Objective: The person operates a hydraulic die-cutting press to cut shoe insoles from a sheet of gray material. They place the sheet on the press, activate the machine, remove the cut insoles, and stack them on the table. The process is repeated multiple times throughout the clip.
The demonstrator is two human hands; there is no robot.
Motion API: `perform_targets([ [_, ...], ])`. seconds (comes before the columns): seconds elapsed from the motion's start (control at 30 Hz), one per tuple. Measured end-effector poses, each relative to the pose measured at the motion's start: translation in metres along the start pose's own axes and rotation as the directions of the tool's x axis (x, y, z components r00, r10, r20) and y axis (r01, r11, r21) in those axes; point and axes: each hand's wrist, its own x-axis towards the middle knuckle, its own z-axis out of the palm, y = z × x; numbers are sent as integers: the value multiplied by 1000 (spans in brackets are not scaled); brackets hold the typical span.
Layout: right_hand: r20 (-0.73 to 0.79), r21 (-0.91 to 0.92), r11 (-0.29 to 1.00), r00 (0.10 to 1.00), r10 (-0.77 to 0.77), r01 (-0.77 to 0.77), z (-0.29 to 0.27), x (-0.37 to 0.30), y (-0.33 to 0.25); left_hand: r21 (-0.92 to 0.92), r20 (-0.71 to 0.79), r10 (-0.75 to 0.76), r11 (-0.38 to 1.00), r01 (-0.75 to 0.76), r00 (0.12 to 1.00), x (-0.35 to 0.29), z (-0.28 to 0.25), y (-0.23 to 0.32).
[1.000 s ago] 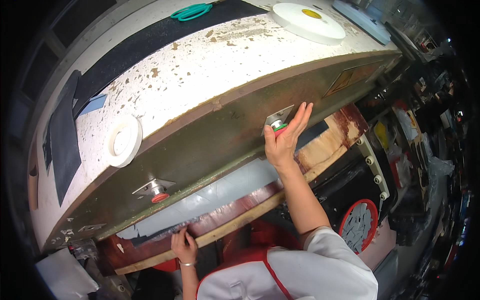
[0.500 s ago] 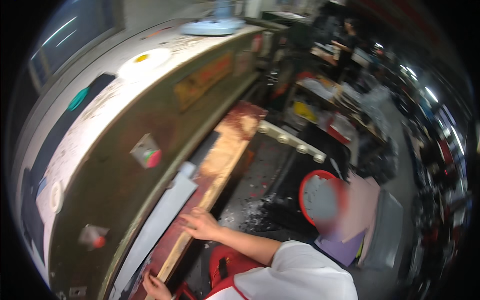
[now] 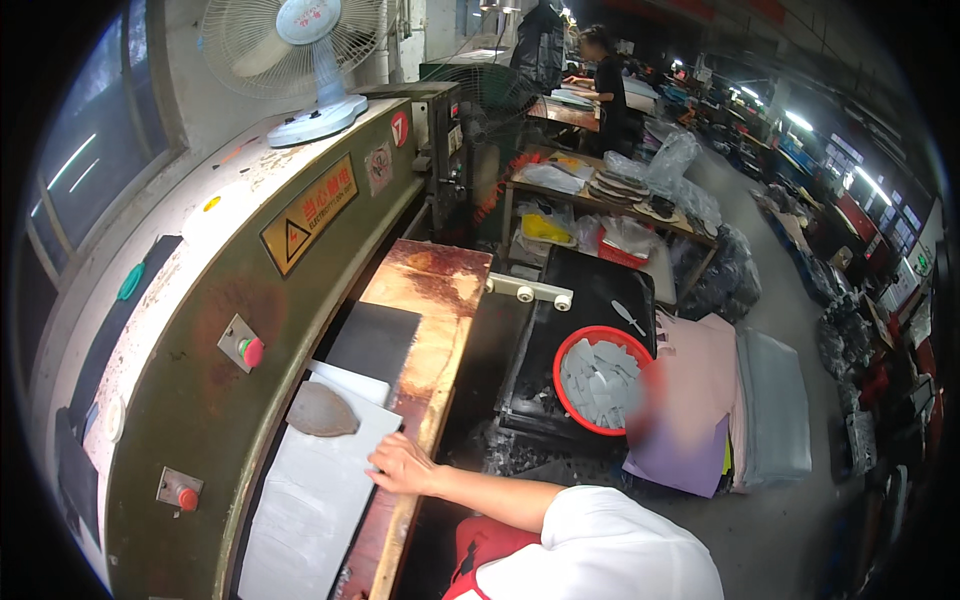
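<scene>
At the right edge of a light grey sheet [image 3: 310, 500], my right hand [image 3: 402, 466] has its fingers bent and closed on the border. The sheet lies on a worn, red-stained wooden board [image 3: 435, 330] below the green machine's beam. On the sheet's far end rests a flat, leaf-shaped brown-grey piece [image 3: 322, 410]; its exact kind cannot be made out. Beyond it a dark grey sheet [image 3: 372, 340] lies on the board. My left hand is out of view.
The green machine beam [image 3: 150, 400] with red buttons runs along the left, carrying a blue fan [image 3: 315, 100]. Right of the board, a red basket [image 3: 560, 385] holds grey scraps beside stacked coloured sheets [image 3: 700, 390]. A co-worker [image 3: 605, 85] stands at the back.
My view has shifted, bringing the fan and basket contents into clearer sight. More of the light grey sheet shows, with the leaf-shaped piece on it. My left hand has left the picture.
</scene>
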Motion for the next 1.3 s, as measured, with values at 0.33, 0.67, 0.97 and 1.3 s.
perform_targets([
  [0.33,369,-118,978,906,206,-174,-11,51,21,-102,164,-160,979,178,973,17,-20,62],
  [0.67,566,671,371,767,302,-641,-101,40,95,244,326,-26,968,-57,945,27,13,156],
  [0.97,210,-270,960,968,136,-77,-186,-16,153,120,390,-68,993,23,918,-14,8,188],
  [1.3,787,538,232,582,206,-810,-164,-72,109,-302,318,368,913,-274,874,63,40,246],
])
